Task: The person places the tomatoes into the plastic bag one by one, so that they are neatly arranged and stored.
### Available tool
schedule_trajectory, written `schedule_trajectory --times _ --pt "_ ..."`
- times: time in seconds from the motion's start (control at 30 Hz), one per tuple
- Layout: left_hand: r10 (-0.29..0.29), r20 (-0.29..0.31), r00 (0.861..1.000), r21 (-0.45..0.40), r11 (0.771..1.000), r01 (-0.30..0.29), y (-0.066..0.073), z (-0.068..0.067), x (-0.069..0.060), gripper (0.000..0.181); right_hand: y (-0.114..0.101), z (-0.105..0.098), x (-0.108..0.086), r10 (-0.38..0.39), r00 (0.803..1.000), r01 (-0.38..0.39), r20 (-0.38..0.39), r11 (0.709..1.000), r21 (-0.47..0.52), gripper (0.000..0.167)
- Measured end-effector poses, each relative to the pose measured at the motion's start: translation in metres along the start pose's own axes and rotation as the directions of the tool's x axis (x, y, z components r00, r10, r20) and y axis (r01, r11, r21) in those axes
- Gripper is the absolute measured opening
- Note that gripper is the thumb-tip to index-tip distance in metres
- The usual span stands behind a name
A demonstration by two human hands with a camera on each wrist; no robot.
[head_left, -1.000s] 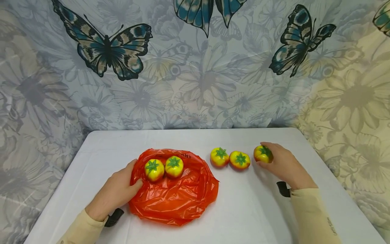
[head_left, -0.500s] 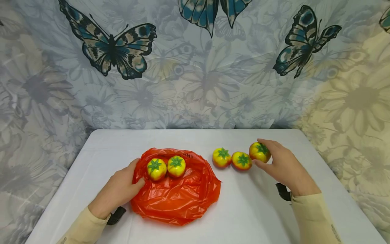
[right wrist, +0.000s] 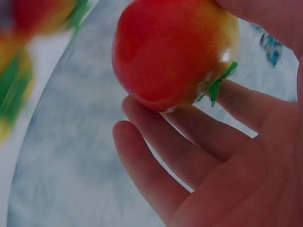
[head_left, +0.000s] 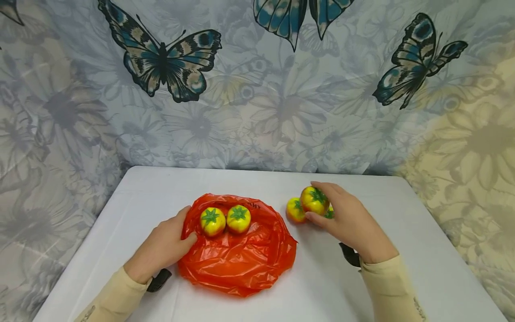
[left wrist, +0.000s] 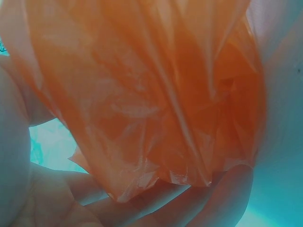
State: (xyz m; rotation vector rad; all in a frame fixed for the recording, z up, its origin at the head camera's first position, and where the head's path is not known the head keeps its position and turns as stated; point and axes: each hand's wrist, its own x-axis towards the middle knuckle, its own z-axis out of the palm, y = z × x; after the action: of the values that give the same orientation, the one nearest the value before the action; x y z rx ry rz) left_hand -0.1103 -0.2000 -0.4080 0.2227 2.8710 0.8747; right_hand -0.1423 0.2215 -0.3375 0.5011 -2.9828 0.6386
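A red plastic bag lies on the table, with two yellow-red fruits with green leafy tops at its upper part. My left hand grips the bag's left edge; in the left wrist view the fingers curl beneath the plastic. My right hand pinches another such fruit between thumb and fingers, above two more, one of them a fruit at the left. The right wrist view shows the held fruit's red side against the fingers of the right hand.
The white table has its back edge along a cloth printed with butterflies and flowers. Dark devices are strapped at both wrists, near the beige sleeves.
My right hand has moved left with its fruit, from right of the two loose fruits to over them. The left hand keeps its grip on the bag. The head view has shifted slightly.
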Motion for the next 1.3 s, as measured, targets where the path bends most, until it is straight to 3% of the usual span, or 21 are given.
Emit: schedule_trajectory --times 0.27,0.53,0.93,1.3 --pt "0.007 -0.013 1.0 -0.001 1.0 -0.007 -0.001 0.001 0.0 0.074 -0.066 0.035 0.018 -0.144 0.989 0.143 0.031 0.989 0.023 0.075" --pt "0.01 -0.026 1.0 -0.006 1.0 -0.01 0.0 0.001 0.0 0.074 -0.112 0.065 0.022 -0.237 0.962 0.234 0.138 0.972 0.036 0.074" --pt "0.009 -0.024 1.0 0.006 1.0 -0.009 -0.001 0.003 0.002 0.074 -0.145 0.097 0.019 -0.336 0.911 0.342 0.238 0.939 0.015 0.073" --pt "0.006 -0.025 1.0 0.008 1.0 -0.006 0.0 0.002 0.001 0.073 -0.157 0.124 0.018 -0.365 0.875 0.389 0.318 0.921 -0.011 0.071"
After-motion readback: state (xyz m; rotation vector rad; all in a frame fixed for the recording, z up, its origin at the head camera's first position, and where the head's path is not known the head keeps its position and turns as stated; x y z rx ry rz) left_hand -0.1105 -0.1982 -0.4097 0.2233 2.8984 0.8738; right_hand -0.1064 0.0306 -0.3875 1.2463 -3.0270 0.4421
